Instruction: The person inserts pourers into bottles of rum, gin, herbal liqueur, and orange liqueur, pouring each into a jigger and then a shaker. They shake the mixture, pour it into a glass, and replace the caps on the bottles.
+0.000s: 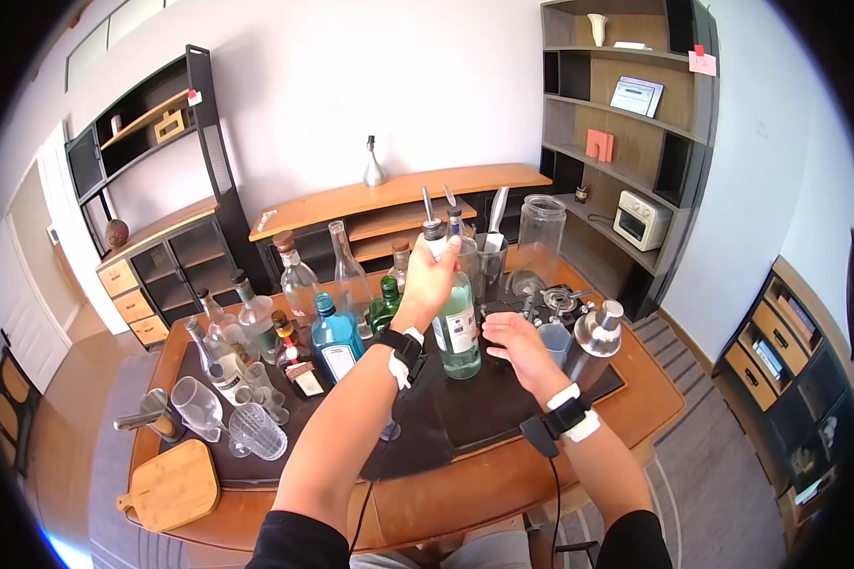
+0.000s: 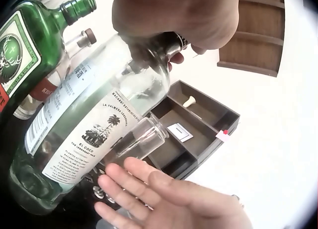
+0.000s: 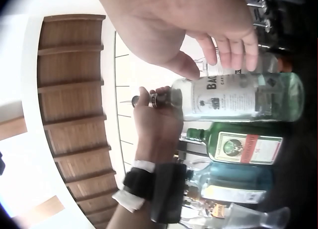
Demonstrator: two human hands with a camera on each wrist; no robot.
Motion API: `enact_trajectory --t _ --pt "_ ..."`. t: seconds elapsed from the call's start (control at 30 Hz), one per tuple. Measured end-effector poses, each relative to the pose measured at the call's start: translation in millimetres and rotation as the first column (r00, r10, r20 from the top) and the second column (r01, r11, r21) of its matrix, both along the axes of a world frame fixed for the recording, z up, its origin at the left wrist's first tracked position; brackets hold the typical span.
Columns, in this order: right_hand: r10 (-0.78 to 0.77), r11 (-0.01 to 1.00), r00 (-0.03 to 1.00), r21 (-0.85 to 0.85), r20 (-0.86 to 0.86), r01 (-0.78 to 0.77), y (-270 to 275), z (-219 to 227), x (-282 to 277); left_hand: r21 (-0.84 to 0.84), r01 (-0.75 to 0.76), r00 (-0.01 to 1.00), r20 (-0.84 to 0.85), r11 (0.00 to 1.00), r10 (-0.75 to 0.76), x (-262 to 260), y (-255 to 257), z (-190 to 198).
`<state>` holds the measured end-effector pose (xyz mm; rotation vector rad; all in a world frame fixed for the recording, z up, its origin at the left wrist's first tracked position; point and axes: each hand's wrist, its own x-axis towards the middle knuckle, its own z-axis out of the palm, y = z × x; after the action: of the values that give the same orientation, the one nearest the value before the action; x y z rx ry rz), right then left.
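Observation:
My left hand point(image 1: 427, 287) grips the neck of a clear, green-tinted rum bottle point(image 1: 460, 334), which stands upright on the dark mat point(image 1: 408, 446). Above the fingers a metal pour spout point(image 1: 428, 204) points up from the mouth. The bottle's white label point(image 2: 94, 132) shows a palm tree in the left wrist view. To the right of the bottle, my right hand point(image 1: 520, 349) is held with its fingers loosely extended and holds nothing. In the right wrist view a green bottle point(image 3: 243, 144) and a blue bottle point(image 3: 238, 177) stand beside the rum bottle.
More bottles and glasses crowd the left, with a cutting board point(image 1: 174, 486) at the front left corner. A metal shaker point(image 1: 593, 341), a blue-grey cup point(image 1: 553, 341) and a tall glass jar point(image 1: 539, 242) stand right. Behind is a wooden console point(image 1: 399, 190).

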<state>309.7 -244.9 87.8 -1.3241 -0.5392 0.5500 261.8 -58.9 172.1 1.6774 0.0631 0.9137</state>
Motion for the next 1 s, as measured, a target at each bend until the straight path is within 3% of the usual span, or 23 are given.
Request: enact_trajectory --t 0.07,0.13,0.2,0.23,0.27,0.33,0.37,0.47,0.5,0.6,0.63,0.67,0.7,0.73,0.83,0.87,0.93,1.0 --pt "-0.041 0.999 0.982 0.023 0.186 0.038 8.0 -17.6 -6.4 -0.021 0.005 1.000 0.009 1.000 -0.005 -2.6 -0.9 0.6" --pt "-0.112 0.984 0.881 -0.072 0.459 0.163 7.3 -35.8 -19.3 0.008 0.009 1.000 0.029 1.000 -0.010 -10.0 -5.3 5.0" --pt "-0.149 0.973 0.903 -0.101 0.402 0.206 5.7 -59.8 -31.4 0.009 -0.010 1.000 0.024 1.000 0.010 -23.4 -12.0 15.4" --pt "-0.126 0.981 0.972 -0.123 0.200 0.152 0.3 -52.0 -47.8 -0.003 -0.031 0.999 0.011 1.000 0.031 -31.4 -17.2 24.0" --pt "-0.079 0.997 0.996 -0.020 0.047 0.080 -3.5 -53.1 -55.9 -0.015 -0.052 0.999 -0.004 0.999 0.052 -39.1 -22.9 31.7" --pt "0.062 0.978 0.967 0.208 -0.246 -0.010 -11.1 -56.6 -69.7 -0.057 -0.111 0.993 0.032 0.992 0.112 -49.0 -31.9 41.0" --pt "0.103 0.948 0.951 0.319 -0.293 -0.005 -13.4 -55.5 -79.0 -0.055 -0.119 0.990 0.071 0.991 0.123 -52.0 -33.2 42.2" --pt "0.404 0.695 0.809 0.719 -0.426 0.032 -18.5 -72.9 -81.2 -0.167 -0.129 0.979 0.134 0.978 0.152 -74.4 -54.5 55.4" --pt "0.441 0.643 0.738 0.753 -0.511 0.138 -18.2 -79.5 -86.1 -0.187 -0.121 0.979 0.137 0.975 0.148 -81.0 -57.9 57.8" --pt "0.530 0.550 0.722 0.828 -0.445 0.106 -18.6 -73.2 -109.1 -0.182 -0.058 0.982 0.164 0.982 0.088 -96.3 -65.6 63.5" --pt "0.270 0.709 0.908 0.704 -0.320 0.038 -21.4 -66.7 -116.5 -0.158 -0.038 0.985 0.158 0.987 0.063 -105.8 -68.6 67.9" --pt "0.099 0.851 0.971 0.524 -0.216 0.030 -23.4 -70.7 -112.6 -0.136 -0.013 0.987 0.154 0.991 0.034 -112.8 -72.6 73.2" --pt "-0.158 0.924 0.984 0.364 0.083 0.117 -27.6 -72.7 -111.4 -0.157 0.013 0.989 0.150 0.988 0.011 -119.0 -74.8 77.9" --pt "-0.331 0.939 0.850 0.229 0.411 0.255 -31.0 -68.1 -113.5 -0.155 0.022 0.991 0.133 0.988 -0.001 -122.4 -76.7 80.8" --pt "-0.381 0.921 0.622 0.226 0.684 0.316 -38.6 -28.4 -124.9 -0.157 0.020 0.998 0.064 0.987 -0.010 -129.5 -93.6 89.6" --pt "-0.380 0.922 0.628 0.226 0.679 0.314 -39.9 -10.9 -131.3 -0.095 0.027 0.998 0.063 0.995 -0.021 -126.4 -100.0 86.1" --pt "-0.379 0.923 0.636 0.221 0.672 0.316 -37.1 19.5 -138.8 -0.050 0.189 0.982 0.023 0.981 -0.188 -128.8 -112.0 86.0" --pt "-0.252 0.965 0.772 0.207 0.584 0.159 -37.5 17.0 -117.8 0.040 0.262 0.965 -0.042 0.964 -0.260 -123.1 -105.2 87.0"
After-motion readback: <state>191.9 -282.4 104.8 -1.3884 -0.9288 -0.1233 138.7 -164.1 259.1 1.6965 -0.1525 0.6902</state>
